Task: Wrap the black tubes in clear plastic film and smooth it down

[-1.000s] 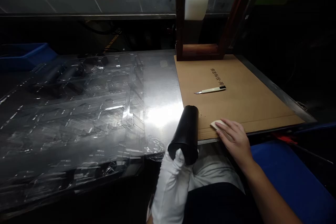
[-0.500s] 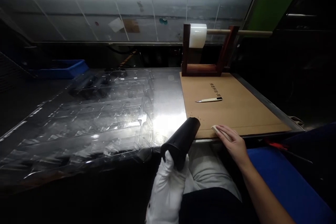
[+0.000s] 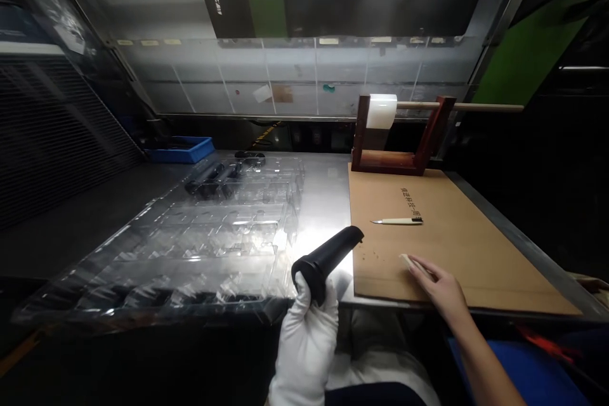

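One black cylindrical tube with a flared collar [image 3: 333, 255] lies obliquely above the front of the metal table [image 3: 324, 187], its long axis running from the collared end, near the wearer, away and rightward to the cut-looking far end at the left edge of the brown cardboard sheet [image 3: 466, 254]. The white-gloved left hand [image 3: 307, 330] is closed about the collared end, thumb against it; the bare right hand [image 3: 442, 290] pinches a cream-coloured flat piece [image 3: 407, 261] over the cardboard.
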Tool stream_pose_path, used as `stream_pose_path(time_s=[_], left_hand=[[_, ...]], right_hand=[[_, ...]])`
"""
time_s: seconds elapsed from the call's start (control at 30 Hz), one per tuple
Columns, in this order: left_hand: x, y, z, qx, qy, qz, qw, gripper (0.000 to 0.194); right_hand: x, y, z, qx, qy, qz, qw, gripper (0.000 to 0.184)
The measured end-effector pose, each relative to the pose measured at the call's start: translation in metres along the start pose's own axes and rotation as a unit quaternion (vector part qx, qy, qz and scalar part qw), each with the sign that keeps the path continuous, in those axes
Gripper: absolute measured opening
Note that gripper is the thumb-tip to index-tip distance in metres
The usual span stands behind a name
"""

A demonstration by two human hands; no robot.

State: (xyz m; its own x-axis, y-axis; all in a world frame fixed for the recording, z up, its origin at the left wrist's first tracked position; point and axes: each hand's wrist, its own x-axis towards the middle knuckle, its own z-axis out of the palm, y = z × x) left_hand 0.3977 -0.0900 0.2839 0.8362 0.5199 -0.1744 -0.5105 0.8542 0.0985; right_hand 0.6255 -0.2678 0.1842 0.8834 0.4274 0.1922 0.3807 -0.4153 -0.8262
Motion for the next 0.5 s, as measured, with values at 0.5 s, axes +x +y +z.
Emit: stream_pose_path(time_s=[0.5], left_hand=[[0.144,-0.045,0.07,-0.055,0.193,0.016,0.979,0.052]], right_hand=[[0.131,0.069,-0.052,-0.219,0.097,0.087,0.967,0.046]])
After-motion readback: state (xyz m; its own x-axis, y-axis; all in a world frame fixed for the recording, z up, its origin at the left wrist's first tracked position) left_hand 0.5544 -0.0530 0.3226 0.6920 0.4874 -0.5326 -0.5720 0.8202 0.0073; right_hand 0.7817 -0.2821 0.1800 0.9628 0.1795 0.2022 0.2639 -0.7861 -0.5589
